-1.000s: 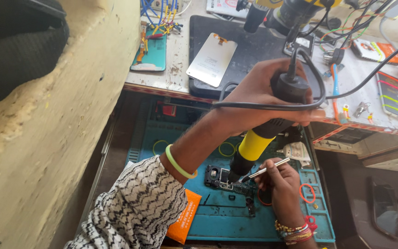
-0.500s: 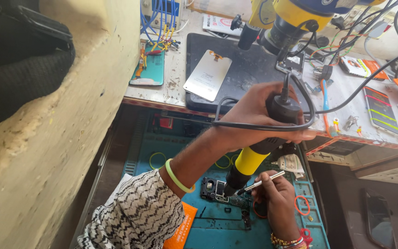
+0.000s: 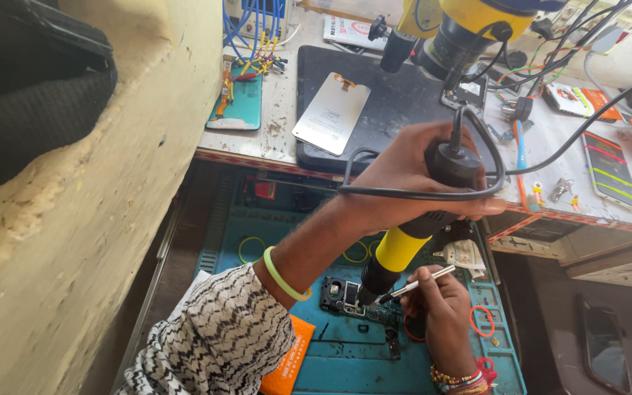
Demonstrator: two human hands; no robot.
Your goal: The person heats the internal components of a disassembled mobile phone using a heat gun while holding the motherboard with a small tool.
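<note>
Cluttered repair bench, pale and scuffed, with a pulled-out drawer below it lined with a teal work mat (image 3: 345, 358). The left hand (image 3: 411, 172) is wrapped fully round the black grip of a hot-air handpiece (image 3: 411, 245), black cable looped over the knuckles; its yellow barrel slopes down from the hand to a dark nozzle. Directly under that nozzle lies a small circuit board (image 3: 352, 298), flat on the mat. The right hand (image 3: 444, 311), just beside the nozzle, pinches metal tweezers (image 3: 422, 284), tips at the board.

Judgement: the board is light, thin, rigid and fragile, best taken by its edges. The handpiece is hard plastic, to be held only at the grip. Beyond the left hand, a silver phone back panel (image 3: 330, 113) rests on a dark pad (image 3: 396, 102).
</note>
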